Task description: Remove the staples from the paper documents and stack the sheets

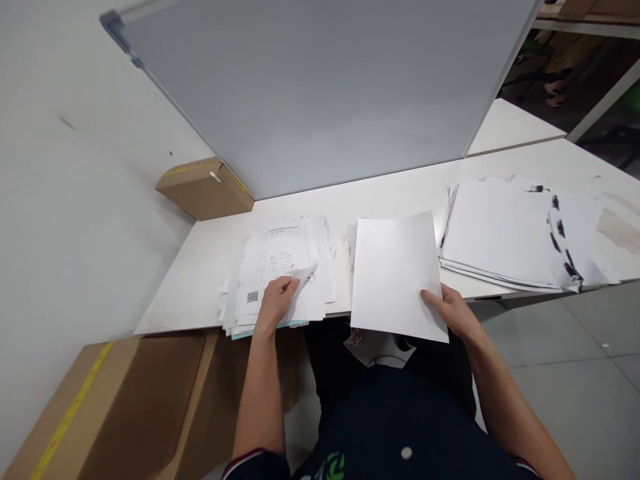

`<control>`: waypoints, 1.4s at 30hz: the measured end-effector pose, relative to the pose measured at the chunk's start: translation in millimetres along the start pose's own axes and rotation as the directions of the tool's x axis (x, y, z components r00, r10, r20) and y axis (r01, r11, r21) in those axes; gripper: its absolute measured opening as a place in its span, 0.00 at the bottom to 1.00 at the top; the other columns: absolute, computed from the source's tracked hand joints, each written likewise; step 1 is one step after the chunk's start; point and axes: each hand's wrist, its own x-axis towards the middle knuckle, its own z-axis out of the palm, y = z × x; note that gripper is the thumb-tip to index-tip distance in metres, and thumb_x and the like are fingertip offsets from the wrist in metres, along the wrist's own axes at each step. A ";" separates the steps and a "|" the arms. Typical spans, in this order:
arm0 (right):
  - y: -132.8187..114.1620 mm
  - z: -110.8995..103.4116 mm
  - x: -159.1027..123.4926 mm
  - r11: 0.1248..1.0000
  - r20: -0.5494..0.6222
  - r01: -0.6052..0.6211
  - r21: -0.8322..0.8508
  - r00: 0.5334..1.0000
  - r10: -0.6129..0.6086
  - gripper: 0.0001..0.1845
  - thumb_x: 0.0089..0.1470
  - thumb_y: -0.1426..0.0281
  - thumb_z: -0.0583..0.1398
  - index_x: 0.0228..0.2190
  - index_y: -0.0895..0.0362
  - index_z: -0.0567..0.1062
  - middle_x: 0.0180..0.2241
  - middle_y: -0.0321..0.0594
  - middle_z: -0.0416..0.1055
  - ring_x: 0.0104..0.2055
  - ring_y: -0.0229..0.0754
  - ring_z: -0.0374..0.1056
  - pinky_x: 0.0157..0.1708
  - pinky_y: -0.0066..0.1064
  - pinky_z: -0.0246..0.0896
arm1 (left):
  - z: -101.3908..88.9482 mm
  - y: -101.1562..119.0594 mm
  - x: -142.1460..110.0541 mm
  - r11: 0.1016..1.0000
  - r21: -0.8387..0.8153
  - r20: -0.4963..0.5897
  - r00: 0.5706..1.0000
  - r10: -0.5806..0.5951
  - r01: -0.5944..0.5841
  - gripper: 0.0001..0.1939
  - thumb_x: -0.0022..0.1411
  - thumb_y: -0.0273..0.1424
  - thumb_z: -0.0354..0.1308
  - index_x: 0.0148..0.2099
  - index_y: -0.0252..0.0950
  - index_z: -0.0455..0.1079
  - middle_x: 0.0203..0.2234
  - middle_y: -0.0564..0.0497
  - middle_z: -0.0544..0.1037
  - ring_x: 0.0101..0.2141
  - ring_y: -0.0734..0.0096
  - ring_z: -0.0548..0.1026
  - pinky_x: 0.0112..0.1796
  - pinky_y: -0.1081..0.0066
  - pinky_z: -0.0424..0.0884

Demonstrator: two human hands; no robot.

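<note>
My left hand (276,301) rests on a messy stack of printed papers (280,263) at the left of the white table (390,190); its fingers pinch the lifted corner of the top sheet, which carries text and a QR code. My right hand (450,308) holds a blank white sheet (393,273) by its lower right edge, thumb on top. That sheet hangs over the table's front edge, between the two piles.
A second pile of white sheets with black smudges (520,233) lies at the right. A large grey board (320,87) leans behind the table. A small cardboard box (205,187) sits at the back left; larger cardboard boxes (130,393) stand on the floor at the left.
</note>
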 end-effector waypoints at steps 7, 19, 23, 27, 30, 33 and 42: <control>-1.9 1.7 -2.1 0.999 0.036 -0.022 0.047 0.999 0.021 0.22 0.49 0.57 0.59 0.42 0.58 0.71 0.36 0.45 0.76 0.37 0.50 0.72 0.31 0.35 0.68 | 0.7 3.9 -5.5 0.807 -0.559 -0.119 0.944 -0.307 0.192 0.15 0.47 0.40 0.61 0.22 0.35 0.64 0.13 0.59 0.55 0.17 0.80 0.54 0.20 0.76 0.53; -9.5 7.6 -9.0 0.988 0.048 -0.025 0.149 0.999 0.018 0.24 0.50 0.56 0.57 0.44 0.59 0.72 0.33 0.42 0.76 0.33 0.47 0.72 0.30 0.33 0.66 | 73.6 106.7 -68.4 0.740 -0.311 -0.074 0.792 0.606 -0.596 0.06 0.61 0.25 0.50 0.38 0.36 0.68 0.39 0.47 0.76 0.44 0.69 0.73 0.45 0.68 0.68; -17.9 8.3 -14.2 0.988 -0.022 -0.047 0.149 0.998 0.051 0.25 0.52 0.53 0.54 0.38 0.60 0.75 0.33 0.44 0.76 0.35 0.49 0.71 0.33 0.33 0.66 | 111.0 118.6 -83.9 0.623 -0.286 -0.009 0.653 0.758 -0.728 0.07 0.61 0.24 0.48 0.39 0.35 0.66 0.36 0.47 0.76 0.43 0.69 0.72 0.46 0.65 0.67; -11.9 9.6 -14.2 0.983 0.002 0.023 0.183 1.000 -0.024 0.24 0.47 0.54 0.59 0.40 0.60 0.73 0.38 0.44 0.76 0.39 0.49 0.71 0.35 0.34 0.66 | 127.7 119.5 -94.1 0.561 -0.265 0.086 0.560 0.824 -0.785 0.08 0.62 0.25 0.47 0.40 0.35 0.67 0.37 0.48 0.76 0.44 0.68 0.72 0.49 0.62 0.65; -0.4 10.5 -11.2 0.974 0.039 0.036 0.223 0.998 -0.046 0.25 0.43 0.60 0.64 0.42 0.59 0.71 0.39 0.44 0.75 0.39 0.50 0.71 0.35 0.36 0.67 | 127.2 113.2 -93.6 0.537 -0.269 0.106 0.530 0.842 -0.799 0.08 0.62 0.30 0.51 0.41 0.36 0.69 0.39 0.48 0.76 0.48 0.63 0.70 0.51 0.58 0.63; 7.8 10.5 -8.9 0.967 0.054 -0.007 0.255 0.999 -0.007 0.22 0.44 0.62 0.63 0.41 0.59 0.71 0.38 0.44 0.76 0.38 0.50 0.72 0.35 0.37 0.68 | 117.1 102.8 -78.6 0.661 -0.309 0.040 0.685 0.727 -0.684 0.13 0.60 0.36 0.53 0.47 0.38 0.68 0.44 0.46 0.74 0.52 0.60 0.67 0.53 0.56 0.61; 13.0 6.7 -11.2 0.960 0.081 0.010 0.280 0.996 -0.034 0.23 0.49 0.62 0.60 0.46 0.58 0.71 0.36 0.41 0.77 0.36 0.48 0.73 0.35 0.36 0.69 | 97.4 91.1 -4.0 0.510 -0.765 0.325 0.919 -0.223 0.394 0.43 0.53 0.34 0.61 0.65 0.36 0.43 0.58 0.37 0.60 0.55 0.59 0.64 0.53 0.60 0.63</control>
